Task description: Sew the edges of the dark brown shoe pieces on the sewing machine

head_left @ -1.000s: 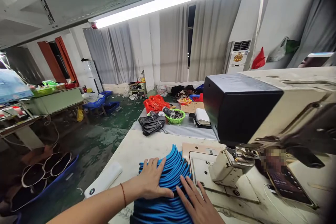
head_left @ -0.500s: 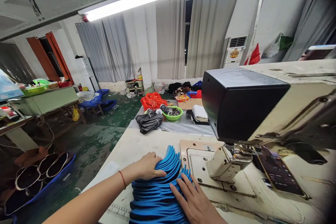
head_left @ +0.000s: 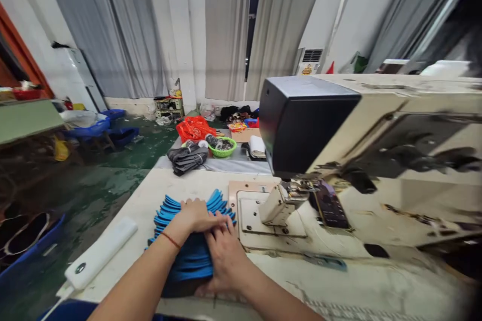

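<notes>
Lying across a stack of blue and black pieces (head_left: 194, 256), the left hand (head_left: 195, 214) has its knuckles raised and its thumb stretched to the right; its fingertips are hidden, so I cannot tell whether they grip anything. Against the right side of the stack lies the right hand (head_left: 228, 253), its fingers (head_left: 213, 245) fairly straight and reaching up to the left thumb, with its own thumb apart from them near the stack's near edge. I cannot tell whether that hand is gripping or only pressing.

The stack sits on the pale bench (head_left: 139, 200), its blue edges fanned out at the far end and along the left side. Just right of it is a metal plate (head_left: 247, 210) with a machine post (head_left: 276, 205) on it, below the black end cover (head_left: 309, 133) of a sewing machine (head_left: 380, 105). A phone (head_left: 331, 205) lies to the right of the post. On the left side of the bench rests a white device (head_left: 101, 253) with a cable.

Beyond the stack are a tied dark bundle (head_left: 187, 159), a red plastic bag (head_left: 196, 128), a green basket (head_left: 225, 153) and a folded white cloth (head_left: 257, 146). Grey curtains (head_left: 228, 30) hang along the far wall.
</notes>
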Available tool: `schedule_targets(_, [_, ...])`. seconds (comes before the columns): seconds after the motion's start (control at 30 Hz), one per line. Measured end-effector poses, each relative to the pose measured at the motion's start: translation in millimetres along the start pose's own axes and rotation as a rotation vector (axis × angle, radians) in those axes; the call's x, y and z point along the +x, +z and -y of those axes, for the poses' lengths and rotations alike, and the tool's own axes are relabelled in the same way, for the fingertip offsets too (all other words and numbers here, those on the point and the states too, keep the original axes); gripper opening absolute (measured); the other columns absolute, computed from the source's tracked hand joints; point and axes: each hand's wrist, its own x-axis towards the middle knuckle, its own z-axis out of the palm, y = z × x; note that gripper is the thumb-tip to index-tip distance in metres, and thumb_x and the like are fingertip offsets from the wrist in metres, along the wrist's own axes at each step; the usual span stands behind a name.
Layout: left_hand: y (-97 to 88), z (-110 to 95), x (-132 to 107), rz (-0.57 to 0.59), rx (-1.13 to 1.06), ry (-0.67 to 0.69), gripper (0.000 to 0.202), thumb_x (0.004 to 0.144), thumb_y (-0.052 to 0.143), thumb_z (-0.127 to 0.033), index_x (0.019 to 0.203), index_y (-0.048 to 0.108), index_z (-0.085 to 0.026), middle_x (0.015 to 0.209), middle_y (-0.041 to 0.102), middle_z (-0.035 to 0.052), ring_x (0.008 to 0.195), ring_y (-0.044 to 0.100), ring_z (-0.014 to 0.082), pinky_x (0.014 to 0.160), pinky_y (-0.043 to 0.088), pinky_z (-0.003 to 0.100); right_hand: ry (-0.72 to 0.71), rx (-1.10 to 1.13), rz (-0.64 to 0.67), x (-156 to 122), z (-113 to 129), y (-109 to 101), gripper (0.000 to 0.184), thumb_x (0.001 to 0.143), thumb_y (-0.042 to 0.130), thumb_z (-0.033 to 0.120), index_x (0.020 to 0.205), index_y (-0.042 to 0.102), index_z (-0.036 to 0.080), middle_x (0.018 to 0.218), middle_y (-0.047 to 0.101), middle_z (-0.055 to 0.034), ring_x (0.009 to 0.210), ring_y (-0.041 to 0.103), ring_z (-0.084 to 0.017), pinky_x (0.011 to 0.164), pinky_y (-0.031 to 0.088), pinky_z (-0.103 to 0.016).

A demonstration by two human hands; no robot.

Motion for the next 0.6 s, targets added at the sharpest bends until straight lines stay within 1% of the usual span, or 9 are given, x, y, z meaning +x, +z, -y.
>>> schedule_targets(0.1, [3.8,-3,17,-0.016,-0.031,-0.080,0.101,0.066,0.015,-0.084,0.119,0.059,-0.010,0.127,0.055,0.0268,0.117,0.046,0.0495,0.093,0.031,0.065,0.052,-0.011,-0.019,-1,8,-10,0.118,0.053,0.071,0.061,0.146,0.021,0.007,0.149,0.027,-0.0223,0.137,0.015,-0.041,0.111,0.007,-0.055])
schedule_targets(0.2, [4.4,1,22,-0.014,-0.040,-0.062,0.094,0.071,0.012,-0.080,0.111,0.065,-0.013,0.119,0.063,0.0223,0.111,0.053,0.0452,0.092,0.036,0.057,0.057,-0.016,-0.023,-7,17,-18,0.111,0.061,0.063,0.065,0.146,0.018,0.010,0.152,0.024,-0.0178,0.137,0.017,-0.040,0.111,0.011,-0.054])
schedule_targets(0.27, [3.4,5,21,-0.020,-0.033,-0.015,0.085,0.074,0.014,-0.077,0.106,0.067,-0.019,0.115,0.067,0.0175,0.110,0.056,0.0419,0.092,0.037,0.053,0.076,-0.013,-0.051,-16,19,-21,0.103,0.066,0.058,0.066,0.146,0.018,0.016,0.153,0.025,-0.0118,0.137,0.021,-0.038,0.111,0.014,-0.053])
schedule_targets(0.33, [2.4,10,19,-0.034,-0.021,0.018,0.079,0.076,0.016,-0.074,0.104,0.068,-0.022,0.113,0.068,0.0154,0.109,0.057,0.0407,0.091,0.037,0.052,0.098,-0.013,-0.102,-30,13,-24,0.094,0.070,0.057,0.066,0.146,0.021,0.023,0.152,0.030,-0.0056,0.136,0.026,-0.034,0.112,0.020,-0.048])
schedule_targets(0.4, [2.2,13,19,-0.044,-0.014,0.034,0.076,0.077,0.017,-0.072,0.104,0.068,-0.022,0.110,0.069,0.0159,0.106,0.058,0.0399,0.089,0.038,0.050,0.152,-0.044,-0.167,-55,-8,-29,0.079,0.075,0.059,0.060,0.142,0.032,0.026,0.146,0.041,-0.0026,0.132,0.036,-0.029,0.110,0.030,-0.039])
schedule_targets(0.43, [2.5,14,19,-0.046,-0.015,0.040,0.074,0.078,0.018,-0.071,0.103,0.068,-0.023,0.108,0.070,0.0158,0.105,0.059,0.0392,0.088,0.039,0.050,0.242,-0.092,-0.227,-72,-24,-32,0.063,0.079,0.057,0.055,0.135,0.042,0.032,0.136,0.053,0.0022,0.125,0.047,-0.025,0.106,0.037,-0.032])
schedule_targets(0.5, [3.7,15,21,-0.045,-0.027,0.051,0.072,0.078,0.019,-0.070,0.103,0.068,-0.024,0.104,0.072,0.0151,0.102,0.061,0.0377,0.086,0.040,0.048,0.476,-0.174,-0.302,-118,-64,-42,0.029,0.088,0.047,0.033,0.112,0.060,0.024,0.107,0.069,-0.0059,0.102,0.062,-0.024,0.090,0.050,-0.035])
schedule_targets(0.53, [4.5,15,22,-0.046,-0.035,0.059,0.071,0.078,0.020,-0.071,0.102,0.068,-0.024,0.103,0.072,0.0145,0.101,0.062,0.0369,0.085,0.040,0.047,0.571,-0.215,-0.324,-145,-85,-49,0.024,0.089,0.041,0.024,0.097,0.064,0.021,0.094,0.070,-0.0087,0.089,0.066,-0.024,0.080,0.054,-0.036])
schedule_targets(0.6, [6.3,13,24,-0.048,-0.051,0.077,0.069,0.078,0.023,-0.071,0.101,0.069,-0.026,0.103,0.072,0.0132,0.101,0.062,0.0359,0.085,0.040,0.047,0.725,-0.301,-0.354,-201,-123,-65,0.029,0.086,0.035,0.014,0.079,0.063,0.018,0.075,0.068,-0.0107,0.071,0.067,-0.025,0.065,0.055,-0.037])
